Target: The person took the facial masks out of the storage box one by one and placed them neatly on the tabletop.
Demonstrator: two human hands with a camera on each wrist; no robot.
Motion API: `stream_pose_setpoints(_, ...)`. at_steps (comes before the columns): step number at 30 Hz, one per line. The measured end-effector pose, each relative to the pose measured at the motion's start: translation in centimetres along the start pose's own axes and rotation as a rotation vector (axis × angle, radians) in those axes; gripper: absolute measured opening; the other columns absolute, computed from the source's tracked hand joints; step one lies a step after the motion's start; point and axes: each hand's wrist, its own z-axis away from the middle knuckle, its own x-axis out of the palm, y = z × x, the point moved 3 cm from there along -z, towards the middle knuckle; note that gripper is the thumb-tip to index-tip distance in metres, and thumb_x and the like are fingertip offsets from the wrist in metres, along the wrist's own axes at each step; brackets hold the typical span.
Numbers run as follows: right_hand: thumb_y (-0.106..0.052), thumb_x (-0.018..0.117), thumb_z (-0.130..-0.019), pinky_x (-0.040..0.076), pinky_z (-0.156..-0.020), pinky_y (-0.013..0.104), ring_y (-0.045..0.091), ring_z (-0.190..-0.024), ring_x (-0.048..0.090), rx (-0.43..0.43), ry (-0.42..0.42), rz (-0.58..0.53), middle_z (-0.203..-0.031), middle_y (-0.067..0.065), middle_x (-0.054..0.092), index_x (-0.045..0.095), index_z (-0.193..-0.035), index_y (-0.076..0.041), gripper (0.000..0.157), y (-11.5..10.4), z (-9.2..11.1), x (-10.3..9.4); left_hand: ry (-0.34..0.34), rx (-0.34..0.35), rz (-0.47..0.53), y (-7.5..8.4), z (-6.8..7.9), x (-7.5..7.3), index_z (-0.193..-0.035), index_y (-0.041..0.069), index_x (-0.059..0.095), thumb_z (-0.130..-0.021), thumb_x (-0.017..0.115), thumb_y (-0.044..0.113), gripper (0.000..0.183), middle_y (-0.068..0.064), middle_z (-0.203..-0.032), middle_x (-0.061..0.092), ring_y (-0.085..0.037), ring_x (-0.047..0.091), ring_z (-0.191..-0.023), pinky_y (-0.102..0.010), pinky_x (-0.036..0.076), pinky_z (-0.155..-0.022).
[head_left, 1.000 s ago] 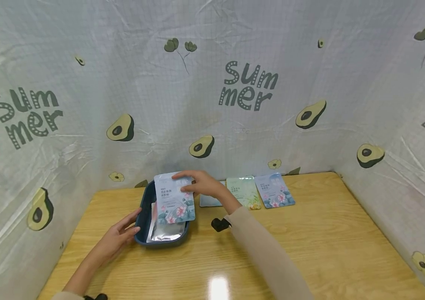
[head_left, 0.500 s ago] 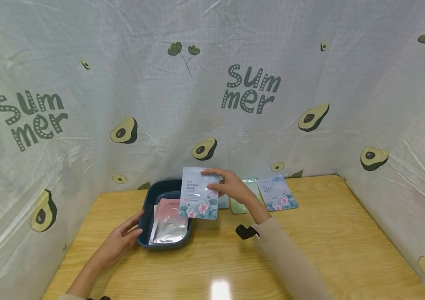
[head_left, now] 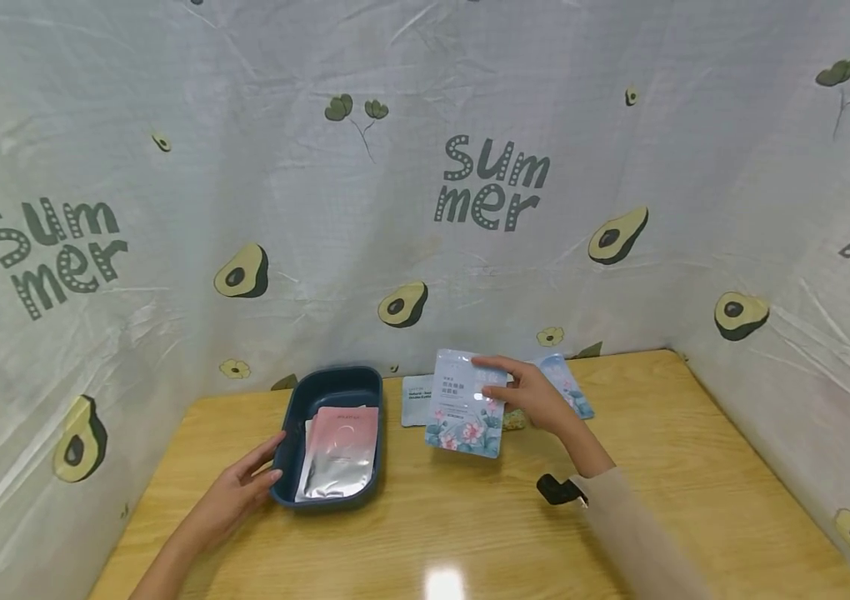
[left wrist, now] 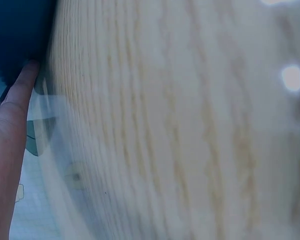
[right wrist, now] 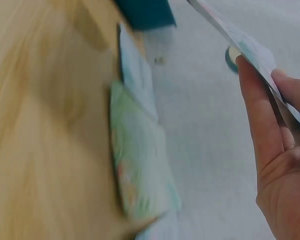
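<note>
My right hand (head_left: 537, 398) pinches a pale blue sachet (head_left: 464, 417) with pink flowers printed on it, holding it up over the back of the table. In the right wrist view, thumb and fingers press the sachet (right wrist: 252, 50) from both faces. Against the left wall of a dark blue bin (head_left: 335, 379) rests my left hand (head_left: 233, 493). The left wrist view shows one of its fingers (left wrist: 21, 95) lying straight along the bin (left wrist: 17, 30). Inside the bin lie pink and silver sachets (head_left: 342, 446), overlapping each other.
Behind the held sachet, a light blue sachet (head_left: 414, 400), a green sachet (right wrist: 140, 160) and another flowered blue sachet (head_left: 573, 390) lie in a row along the back of the wooden table (head_left: 320, 550). A printed white cloth (head_left: 500, 283) hangs directly behind.
My right hand has carried the flowered sachet rightward from over the bin to in front of the row, uncovering the pink sachets. My left hand stays at the bin.
</note>
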Motion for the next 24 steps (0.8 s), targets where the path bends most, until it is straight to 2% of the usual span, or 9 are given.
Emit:
stream_pose_setpoints(3, -0.026, 0.071, -0.097, 0.054, -0.059, 0.05, 0.044, -0.066, 0.055, 0.011, 0.015, 0.026, -0.135, 0.008, 0.063, 0.059, -0.144, -0.025, 0.048, 0.8, 1.3, -1.3, -0.002, -0.01, 0.01, -0.1, 0.2, 0.1, -0.163, 0.022, 0.026, -0.103, 0.062, 0.023, 0.07, -0.021, -0.165, 0.018, -0.039, 0.033, -0.144, -0.034, 0.05, -0.103)
stream_pose_setpoints(6, -0.026, 0.07, -0.097, 0.051, -0.054, 0.044, 0.047, -0.065, 0.051, 0.028, 0.021, 0.036, -0.124, 0.011, 0.066, 0.059, -0.145, -0.023, 0.049, 1.5, 2.4, -2.5, 0.003, -0.008, 0.017, -0.1, 0.3, 0.1, -0.162, 0.023, 0.027, -0.102, 0.063, 0.024, 0.07, -0.02, -0.165, 0.019, -0.035, 0.037, -0.142, -0.034, 0.05, -0.103)
stream_pose_setpoints(10, -0.02, 0.07, -0.098, 0.055, -0.057, 0.035, 0.033, -0.066, 0.053, 0.066, 0.021, 0.029, -0.117, 0.015, 0.063, 0.057, -0.146, -0.021, 0.05, 2.2, 3.5, -3.9, -0.009, 0.004, 0.022, -0.1, 0.3, -0.1, -0.163, 0.023, 0.026, -0.103, 0.062, 0.023, 0.07, -0.019, -0.165, 0.019, -0.022, 0.044, -0.137, -0.032, 0.05, -0.103)
stream_pose_setpoints(15, -0.017, 0.07, -0.097, 0.061, -0.073, 0.04, 0.02, -0.078, 0.058, 0.08, 0.028, 0.036, -0.125, 0.018, 0.056, 0.057, -0.146, -0.016, 0.05, 3.0, 4.9, -5.3, -0.018, 0.028, 0.049, 0.0, 0.2, -0.2, -0.163, 0.023, 0.026, -0.104, 0.061, 0.021, 0.069, -0.018, -0.165, 0.018, -0.007, 0.049, -0.129, -0.028, 0.05, -0.102)
stream_pose_setpoints(21, -0.018, 0.074, -0.094, 0.061, -0.077, 0.036, 0.014, -0.084, 0.063, 0.107, 0.113, 0.051, -0.121, 0.014, 0.061, 0.069, -0.13, -0.006, 0.038, 3.7, 7.4, -6.9, -0.107, 0.1, 0.078, 0.1, -0.1, 0.2, -0.164, 0.014, 0.019, -0.106, 0.055, 0.017, 0.068, -0.026, -0.165, 0.01, -0.012, 0.048, -0.132, -0.03, 0.05, -0.102)
stream_pose_setpoints(24, -0.019, 0.071, -0.097, 0.06, -0.083, 0.03, 0.01, -0.095, 0.065, 0.102, 0.139, 0.037, -0.124, 0.012, 0.065, 0.071, -0.125, -0.003, 0.033, 4.1, 8.0, -7.3, -0.103, 0.113, 0.094, 0.1, 0.1, 0.0, -0.164, 0.012, 0.018, -0.106, 0.056, 0.016, 0.069, -0.027, -0.165, 0.009, -0.011, 0.05, -0.129, -0.029, 0.051, -0.101)
